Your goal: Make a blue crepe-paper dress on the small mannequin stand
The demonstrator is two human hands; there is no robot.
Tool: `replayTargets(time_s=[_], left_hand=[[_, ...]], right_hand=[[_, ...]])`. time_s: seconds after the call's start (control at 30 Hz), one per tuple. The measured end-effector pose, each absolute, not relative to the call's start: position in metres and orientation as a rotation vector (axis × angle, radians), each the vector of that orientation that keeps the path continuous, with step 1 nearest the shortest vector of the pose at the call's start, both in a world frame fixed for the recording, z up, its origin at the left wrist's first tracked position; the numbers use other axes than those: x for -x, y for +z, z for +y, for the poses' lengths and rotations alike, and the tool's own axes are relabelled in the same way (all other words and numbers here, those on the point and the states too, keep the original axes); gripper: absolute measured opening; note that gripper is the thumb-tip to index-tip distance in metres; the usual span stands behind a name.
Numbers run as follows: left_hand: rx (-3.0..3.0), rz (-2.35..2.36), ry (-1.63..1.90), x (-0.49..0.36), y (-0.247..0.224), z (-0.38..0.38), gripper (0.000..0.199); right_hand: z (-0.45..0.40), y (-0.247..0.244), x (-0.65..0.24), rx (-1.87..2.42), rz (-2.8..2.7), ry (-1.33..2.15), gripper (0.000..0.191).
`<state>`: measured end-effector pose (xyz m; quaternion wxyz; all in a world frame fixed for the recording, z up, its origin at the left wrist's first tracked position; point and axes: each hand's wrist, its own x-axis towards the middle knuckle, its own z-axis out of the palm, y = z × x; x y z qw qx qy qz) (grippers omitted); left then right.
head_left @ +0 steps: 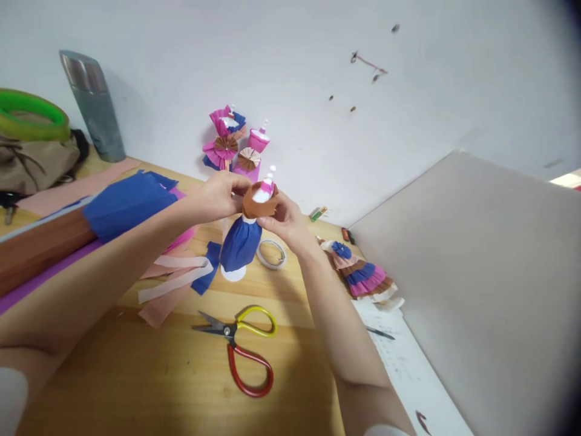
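A small paper doll figure (240,245) with a gathered blue crepe paper skirt stands on a white round base, tilted a little to the right. Around its upper part goes a brown crepe paper strip (258,206), with a pink and white top poking out above. On the left side, my left hand (220,195) is closed on the strip, its fingertips partly hidden behind it. My right hand (285,223) pinches the strip's right side, the thumb lying at the white band of the waist. Beside the skirt lies a roll of white tape (271,255).
Open scissors (229,332) with yellow and red handles lie in front. Crepe paper sheets (129,206) and cut strips (177,278) are at left. Decorated figures (227,142) stand by the wall; a layered dress figure (363,272) lies at right. A bottle (93,103) stands back left.
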<state>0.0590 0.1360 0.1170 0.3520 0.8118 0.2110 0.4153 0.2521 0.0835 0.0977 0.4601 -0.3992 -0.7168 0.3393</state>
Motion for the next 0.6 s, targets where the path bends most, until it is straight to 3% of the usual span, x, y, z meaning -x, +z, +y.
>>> replayTargets(time_s=[0.13,0.33,0.53,0.6], left_hand=[[-2.114,0.577,1.107,-0.058,0.121,0.13,0.025],[-2.154,0.622,1.25,-0.055,0.119,0.126,0.028],[-2.103,0.621,1.216,-0.053,0.114,0.133,0.062],[-2.1,0.643,1.211,-0.053,0.115,0.132,0.06]], right_hand=[[0.07,0.097,-0.246,0.952,-1.805,0.695,0.076],[0.062,0.098,-0.237,0.921,-1.808,0.62,0.055],[0.056,0.104,-0.229,1.035,-1.765,0.547,0.036],[0.053,0.107,-0.225,1.057,-1.733,0.582,0.033]])
